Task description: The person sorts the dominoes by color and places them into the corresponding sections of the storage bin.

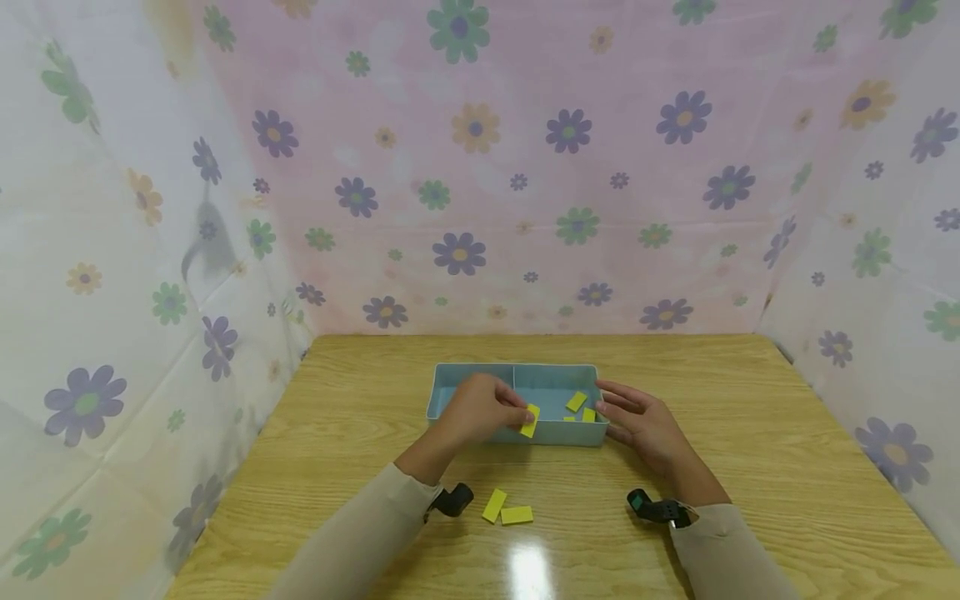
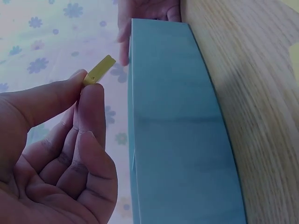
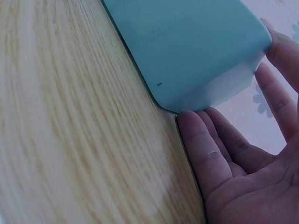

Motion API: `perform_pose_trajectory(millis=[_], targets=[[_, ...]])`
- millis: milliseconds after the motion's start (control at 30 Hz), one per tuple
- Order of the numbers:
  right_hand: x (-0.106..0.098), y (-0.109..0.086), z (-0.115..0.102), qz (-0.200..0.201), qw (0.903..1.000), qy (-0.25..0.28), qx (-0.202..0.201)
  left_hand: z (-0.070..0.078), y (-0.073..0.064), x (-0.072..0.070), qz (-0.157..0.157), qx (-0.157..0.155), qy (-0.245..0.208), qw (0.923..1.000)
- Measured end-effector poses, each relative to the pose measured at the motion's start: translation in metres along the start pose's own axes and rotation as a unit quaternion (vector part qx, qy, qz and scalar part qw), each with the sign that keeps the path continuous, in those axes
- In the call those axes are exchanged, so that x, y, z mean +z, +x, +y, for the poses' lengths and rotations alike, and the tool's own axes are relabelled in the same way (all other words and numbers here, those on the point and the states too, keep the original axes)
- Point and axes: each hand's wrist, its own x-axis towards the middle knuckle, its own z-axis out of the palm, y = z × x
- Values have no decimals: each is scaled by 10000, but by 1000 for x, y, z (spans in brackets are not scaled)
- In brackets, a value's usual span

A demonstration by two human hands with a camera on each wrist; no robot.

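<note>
Between thumb and index finger, my left hand [image 1: 480, 408] pinches a small flat yellow block [image 1: 529, 421] over the front rim of a blue two-compartment box [image 1: 555, 432]. The left wrist view shows the same yellow block [image 2: 99, 70] edge-on, above the box's side wall [image 2: 177, 116]. My right hand [image 1: 647, 427] rests against the box's right end with its fingers extended. In the right wrist view the fingertips [image 3: 190, 122] touch the lower corner of the box [image 3: 191, 46]. Inside the right compartment lie several yellow blocks [image 1: 576, 402].
Two more yellow blocks, one slanted [image 1: 494, 506] and one lying crosswise [image 1: 517, 515], lie on the wooden table [image 1: 375, 375] in front of the box. Flower-patterned cloth [image 1: 525, 167] walls off the back and both sides. Each wrist wears a dark camera mount [image 1: 452, 500].
</note>
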Motion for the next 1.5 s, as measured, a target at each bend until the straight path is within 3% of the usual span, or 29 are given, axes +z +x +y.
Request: perform_pose_trajectory(millis=[533, 767, 933, 1233, 1500], targets=[[0, -3, -2, -44, 10000, -49, -55, 13, 18, -3, 31, -54, -301, 9995], [0, -3, -2, -60, 9999, -37, -81, 17, 27, -3, 154, -370, -627, 9972], [-1, -2, 0, -75, 9999, -62, -72, 19, 32, -3, 282, -575, -426, 9970], [-1, -1, -2, 62, 9997, -219, 20, 19, 44, 1, 146, -344, -643, 9972], [0, 0, 0, 75, 9996, -251, 41, 24, 51, 5, 184, -351, -808, 9959]])
